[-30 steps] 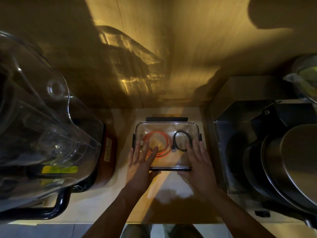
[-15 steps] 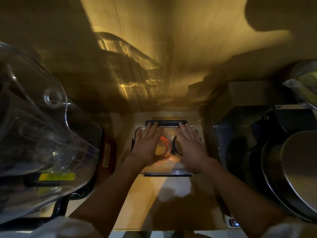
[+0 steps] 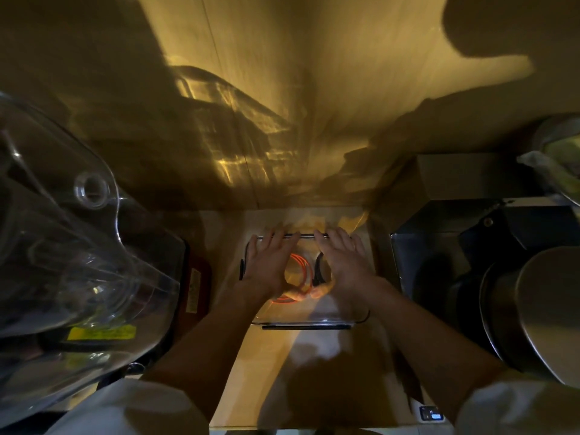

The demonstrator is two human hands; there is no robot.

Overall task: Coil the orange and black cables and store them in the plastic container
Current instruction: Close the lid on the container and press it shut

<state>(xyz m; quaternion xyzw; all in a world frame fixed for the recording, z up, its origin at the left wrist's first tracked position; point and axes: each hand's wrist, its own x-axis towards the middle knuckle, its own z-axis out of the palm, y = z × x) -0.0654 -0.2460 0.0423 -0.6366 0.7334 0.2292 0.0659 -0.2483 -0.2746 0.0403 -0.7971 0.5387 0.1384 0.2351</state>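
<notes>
Closest to the camera were two pale short sleeves [image 3: 131, 406] at the bottom corners, with both bare forearms reaching forward over a light wooden countertop [image 3: 266, 372]. Down by the right sleeve sat a small dark gadget with a blue lit screen [image 3: 431, 413], too tiny to make out. A thin dark band [image 3: 366, 316] circled the right wrist. Next up was the clear rectangular plastic container [image 3: 314, 318] with its clear lid on and a black clip along the near edge. Both hands lay flat on top of that lid: the left hand [image 3: 270, 265] on the left half, the right hand [image 3: 346, 265] on the right half, fingers spread and stretched out, not gripping anything, just pressing palm-down with the fingertips reaching the far rim. The two thumbs nearly met in the middle. Between the hands you could see inside: the coiled orange cable [image 3: 301, 271] sat left of centre and the coiled black cable [image 3: 318, 271] just beside it on the right, both in the container under the lid, mostly hidden by the hands. Off to the left loomed a big clear plastic blender jug [image 3: 78, 262] with a yellow label near its base. On the right were stacked dark pans with a round steel lid [image 3: 539, 315]. Farthest back was a wooden wall [image 3: 282, 105], lit warm yellow and covered in shadows.
</notes>
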